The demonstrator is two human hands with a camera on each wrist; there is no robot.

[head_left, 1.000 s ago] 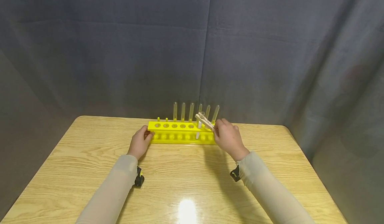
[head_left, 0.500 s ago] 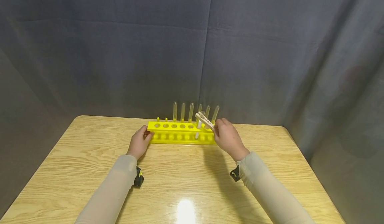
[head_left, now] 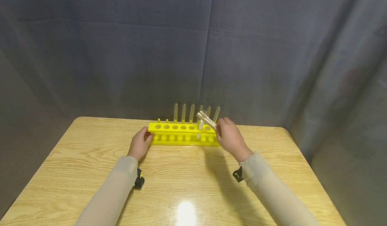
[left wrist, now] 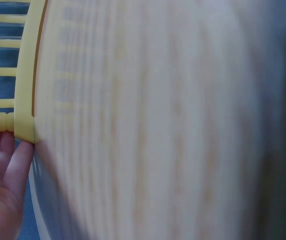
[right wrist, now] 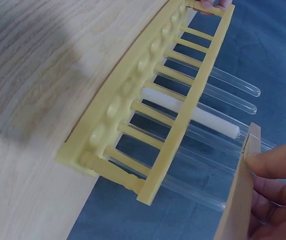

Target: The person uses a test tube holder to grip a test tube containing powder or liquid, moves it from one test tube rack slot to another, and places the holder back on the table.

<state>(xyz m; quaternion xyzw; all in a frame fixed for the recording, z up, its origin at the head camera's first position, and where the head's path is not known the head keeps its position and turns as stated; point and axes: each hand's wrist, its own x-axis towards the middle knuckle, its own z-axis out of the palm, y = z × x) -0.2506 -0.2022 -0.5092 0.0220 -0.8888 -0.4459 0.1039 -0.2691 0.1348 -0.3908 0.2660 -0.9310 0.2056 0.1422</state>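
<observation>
A yellow test tube rack (head_left: 178,130) stands near the back of the wooden table. My left hand (head_left: 140,144) holds its left end; the left wrist view shows fingers (left wrist: 18,167) against the end post. With my right hand (head_left: 231,139) I grip a wooden test tube holder (head_left: 208,120). Its tip is at the top of a test tube of white contents (head_left: 201,124), which passes down through a hole in the rack's upper bar. In the right wrist view the white-filled tube (right wrist: 213,121) leans in the rack, its lower end near the base.
Several clear test tubes (head_left: 183,112) stand upside down on pegs along the rack's rear. Two bare pegs (head_left: 159,120) show at the left. A grey curtain (head_left: 136,58) hangs behind the table (head_left: 169,179).
The holder and white-filled tube have risen slightly, the tube's lower end a little higher in the rack. My left hand stays at the rack's end.
</observation>
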